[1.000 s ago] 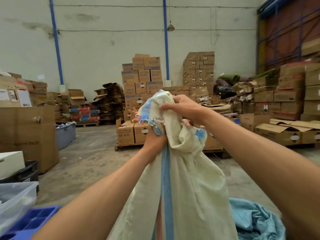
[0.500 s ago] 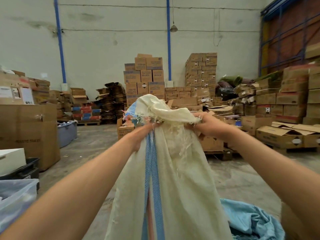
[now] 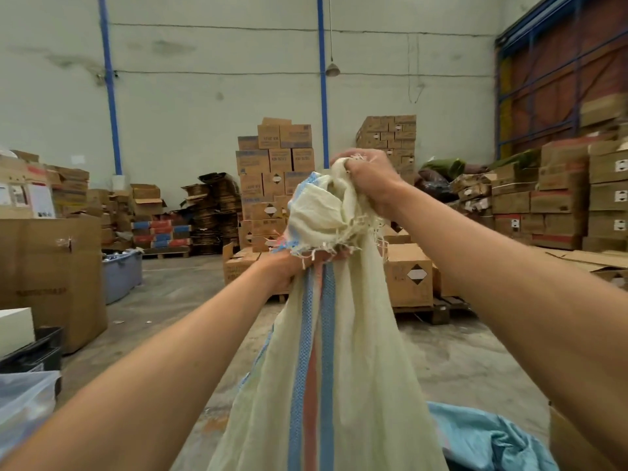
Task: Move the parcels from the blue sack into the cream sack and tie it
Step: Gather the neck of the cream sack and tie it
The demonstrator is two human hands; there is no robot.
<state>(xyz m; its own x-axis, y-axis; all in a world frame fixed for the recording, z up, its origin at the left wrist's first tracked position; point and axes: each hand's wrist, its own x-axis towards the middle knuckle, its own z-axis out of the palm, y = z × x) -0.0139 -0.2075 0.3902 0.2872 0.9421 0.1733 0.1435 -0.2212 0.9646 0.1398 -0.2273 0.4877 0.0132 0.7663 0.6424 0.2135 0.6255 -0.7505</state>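
At centre frame, the cream sack [image 3: 343, 362] hangs upright from both hands, its body falling toward 6 o'clock with blue and red stripes running down its front. Just below the frayed mouth, the left hand [image 3: 289, 270] grips the gathered neck, fingers curled around the bunched cloth. Up at about 1 o'clock from it, the right hand [image 3: 370, 180] holds the loose top of the sack in a closed fist, loose threads poking out between the fingers; the cloth between the two hands is crumpled and folded over. Down at 5 o'clock, the blue sack [image 3: 489, 440] lies slumped on the concrete floor [image 3: 452, 362], just beside the cream sack's lower part; whether the two touch cannot be told. No parcel shows outside either sack. Behind the hands, at 12 o'clock, stacked cardboard boxes [image 3: 272, 164] stand on pallets against the pale wall [image 3: 210, 96]. Over at 9 o'clock stands a large brown carton [image 3: 51, 273], and at 7 o'clock the corner of a clear plastic bin [image 3: 23, 402]
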